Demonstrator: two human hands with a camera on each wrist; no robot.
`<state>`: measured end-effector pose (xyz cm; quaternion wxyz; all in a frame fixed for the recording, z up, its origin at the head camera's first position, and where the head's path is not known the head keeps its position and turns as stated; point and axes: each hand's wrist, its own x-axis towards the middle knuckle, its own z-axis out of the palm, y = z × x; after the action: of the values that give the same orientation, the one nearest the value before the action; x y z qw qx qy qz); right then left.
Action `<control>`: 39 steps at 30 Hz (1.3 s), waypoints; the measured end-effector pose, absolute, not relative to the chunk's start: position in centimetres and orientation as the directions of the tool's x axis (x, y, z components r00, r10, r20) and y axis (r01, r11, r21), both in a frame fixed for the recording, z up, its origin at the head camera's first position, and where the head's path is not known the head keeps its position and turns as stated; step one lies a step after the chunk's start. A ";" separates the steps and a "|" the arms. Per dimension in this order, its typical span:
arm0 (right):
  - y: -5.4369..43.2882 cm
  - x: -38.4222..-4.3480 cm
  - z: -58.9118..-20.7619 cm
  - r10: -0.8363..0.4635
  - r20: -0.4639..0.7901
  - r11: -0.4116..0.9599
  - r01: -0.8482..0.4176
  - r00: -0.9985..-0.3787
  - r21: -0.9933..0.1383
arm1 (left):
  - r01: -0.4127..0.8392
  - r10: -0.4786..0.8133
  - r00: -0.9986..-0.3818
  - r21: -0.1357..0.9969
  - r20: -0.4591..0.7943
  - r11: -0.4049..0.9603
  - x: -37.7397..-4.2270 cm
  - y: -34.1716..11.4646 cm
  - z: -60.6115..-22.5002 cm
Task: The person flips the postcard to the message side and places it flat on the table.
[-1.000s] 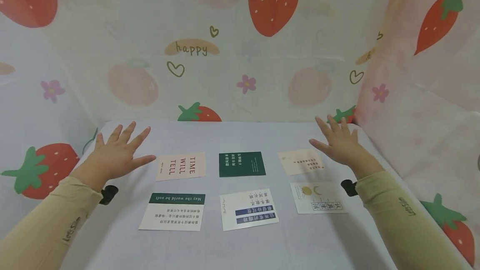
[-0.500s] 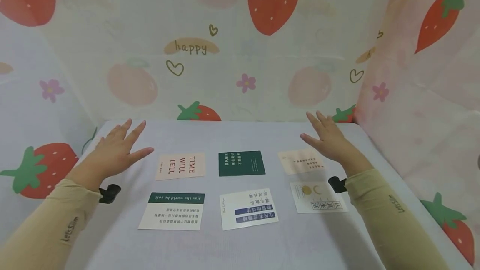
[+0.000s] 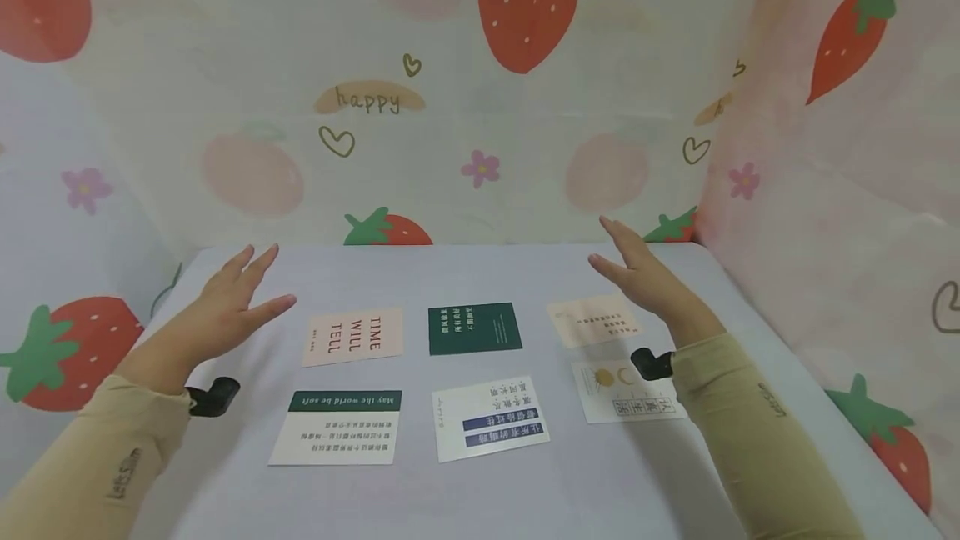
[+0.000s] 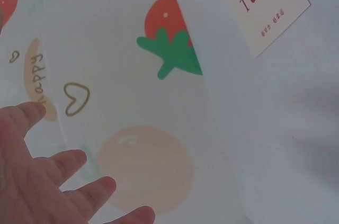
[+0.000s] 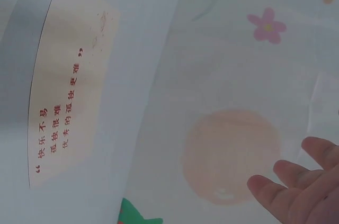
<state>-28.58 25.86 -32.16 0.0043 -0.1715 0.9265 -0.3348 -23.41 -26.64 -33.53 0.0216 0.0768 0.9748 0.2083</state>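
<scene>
While the left hand [image 3: 221,315] is raised at the left of the frame, its fingers spread and holding nothing, the pink "TIME WILL TELL" card [image 3: 352,337] lies flat to its right and slightly lower. That card's long axis runs roughly across the frame, its near short edge facing the thumb; the left hand is clearly the nearer one. Below it sits the "May the world be soft" card [image 3: 335,428]. At centre come the dark green card [image 3: 475,328] and, lower, the white card with blue bands [image 3: 491,419], slightly tilted. Farther right, the cream card with red characters [image 3: 595,321] lies below the fingertips of the right hand [image 3: 645,277], whose visible fingers are extended, the thumb apart, gripping nothing. Beneath that card is the sun-and-moon card [image 3: 622,394], partly behind the wrist gear. No container shows; the cards rest loose on the white cloth [image 3: 480,507].
</scene>
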 end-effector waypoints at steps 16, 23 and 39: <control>25.3 -28.6 -34.1 -0.261 0.044 0.602 -0.199 -0.964 -0.773 | 0.226 0.222 -0.973 0.484 0.067 0.845 -23.7 -25.9 -34.8; 25.1 -28.9 -34.1 -0.293 0.073 0.493 -0.217 -0.953 -0.842 | 0.228 0.217 -0.973 0.521 0.083 0.823 -23.8 -25.7 -34.9; 21.1 -29.8 -34.3 -0.316 0.049 0.452 -0.195 -0.948 -0.871 | 0.200 0.189 -0.979 0.596 0.081 0.777 -24.2 -26.1 -35.7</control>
<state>-29.78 21.11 -34.30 0.0602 -0.1504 0.8498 -0.5016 -24.19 -26.08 -35.70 -0.0082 0.1031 0.9427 0.3172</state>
